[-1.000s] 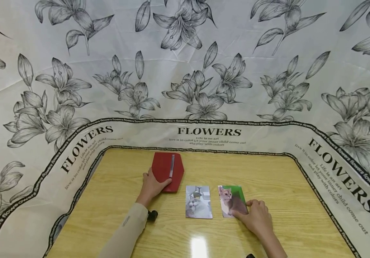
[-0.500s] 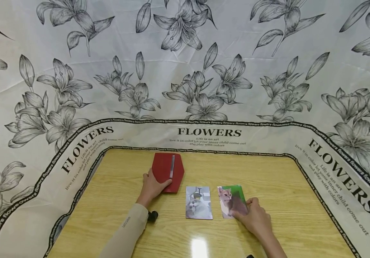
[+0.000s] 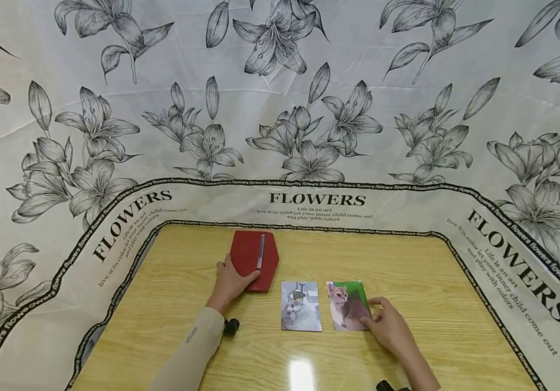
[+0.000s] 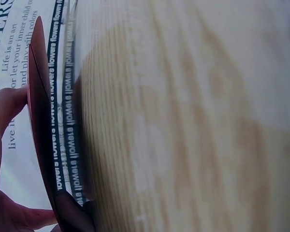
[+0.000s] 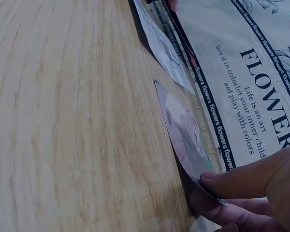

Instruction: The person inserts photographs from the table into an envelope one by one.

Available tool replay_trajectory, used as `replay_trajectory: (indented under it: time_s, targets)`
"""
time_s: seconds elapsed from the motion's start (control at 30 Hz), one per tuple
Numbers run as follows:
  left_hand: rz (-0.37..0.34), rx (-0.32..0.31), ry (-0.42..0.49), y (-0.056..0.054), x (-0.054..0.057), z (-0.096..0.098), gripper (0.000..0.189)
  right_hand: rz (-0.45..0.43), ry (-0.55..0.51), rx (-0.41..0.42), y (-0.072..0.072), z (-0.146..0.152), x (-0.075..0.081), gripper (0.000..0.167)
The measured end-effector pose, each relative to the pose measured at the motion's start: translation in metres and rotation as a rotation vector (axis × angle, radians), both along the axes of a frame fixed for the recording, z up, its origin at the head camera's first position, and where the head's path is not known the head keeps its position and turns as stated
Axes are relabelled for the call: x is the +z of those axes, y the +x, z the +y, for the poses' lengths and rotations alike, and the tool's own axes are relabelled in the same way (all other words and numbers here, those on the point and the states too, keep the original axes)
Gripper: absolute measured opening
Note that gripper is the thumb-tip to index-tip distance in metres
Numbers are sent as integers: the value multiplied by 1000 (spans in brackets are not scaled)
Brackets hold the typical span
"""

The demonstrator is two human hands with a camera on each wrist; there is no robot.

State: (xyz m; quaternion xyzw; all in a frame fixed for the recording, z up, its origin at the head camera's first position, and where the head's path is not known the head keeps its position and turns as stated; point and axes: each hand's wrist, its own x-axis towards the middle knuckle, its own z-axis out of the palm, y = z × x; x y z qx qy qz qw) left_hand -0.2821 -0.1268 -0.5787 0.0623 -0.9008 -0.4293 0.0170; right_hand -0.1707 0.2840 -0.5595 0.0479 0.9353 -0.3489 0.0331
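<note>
A red envelope [image 3: 248,262] with a silvery strip on it is in my left hand [image 3: 231,283]. The left wrist view has that envelope [image 4: 38,111] edge-on, with the thumb and fingers [image 4: 7,108] at its edge. To the right a photo of a grey-and-white cat [image 3: 301,317] lies flat and untouched. Beside it is a photo of a tan cat on a green background [image 3: 345,312]. My right hand [image 3: 389,326] pinches its right edge. In the right wrist view, the thumb [image 5: 232,183] is on top of this photo [image 5: 181,125] and a finger beneath.
Everything lies on a wood-grain table [image 3: 358,255]. A white cloth with black flower drawings [image 3: 309,136] hangs behind and along both sides. Small black wrist devices show by the left sleeve [image 3: 192,347] and near the bottom edge on the right.
The tan cat photo has shifted slightly left, towards the other photo. My right hand's fingers now hold it nearer its edge. The left hand and the envelope stay in place.
</note>
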Motion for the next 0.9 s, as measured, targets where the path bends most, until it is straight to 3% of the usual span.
replay_trajectory:
  time_s: [0.2,0.43,0.9]
  targets:
    - [-12,-3,3,0,-1,-1,117,-6,-114,12,-2,1,0,51]
    - [-10,-5,-1,0,0,-1,116,16,-203,-30,-7,-1,6,53]
    - [-7,-4,6,-1,0,-1,115,206,-299,-98,-30,-13,2,48]
